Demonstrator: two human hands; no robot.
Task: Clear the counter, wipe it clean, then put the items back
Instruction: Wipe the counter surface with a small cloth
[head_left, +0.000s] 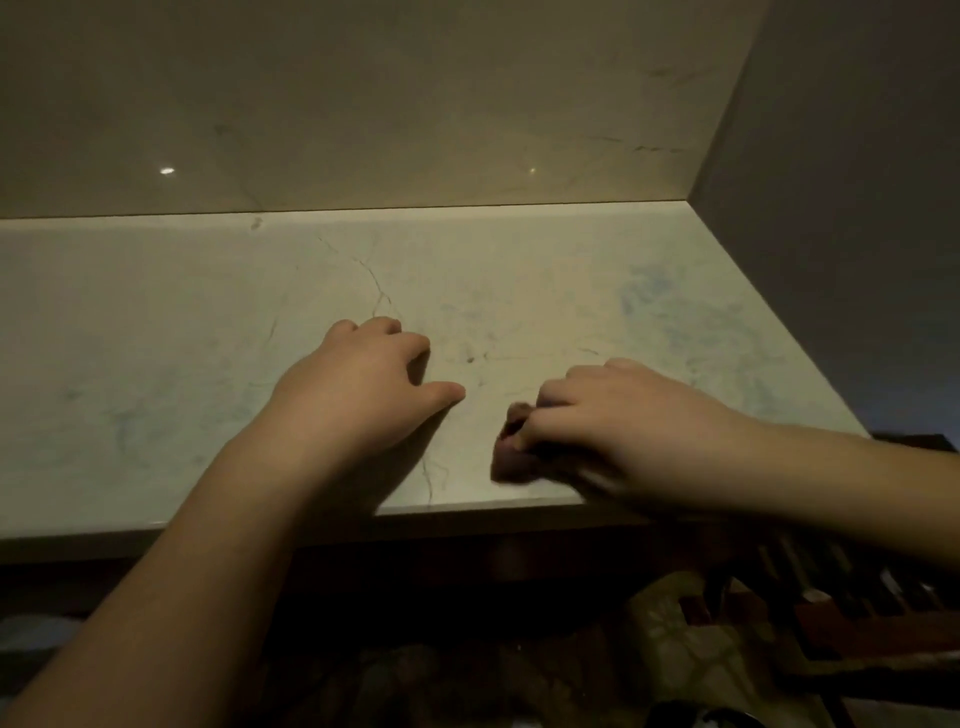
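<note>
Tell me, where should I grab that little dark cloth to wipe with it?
Grab the small dark bunched cloth from above, pressing down on its top. It lies flat near the pale marble counter's front edge, and the right hand already has its grip there, fingers curled over it.

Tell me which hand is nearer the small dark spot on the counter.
Left. The left hand lies just left of the dark spot; the right hand, gripping a cloth, is farther right.
</note>
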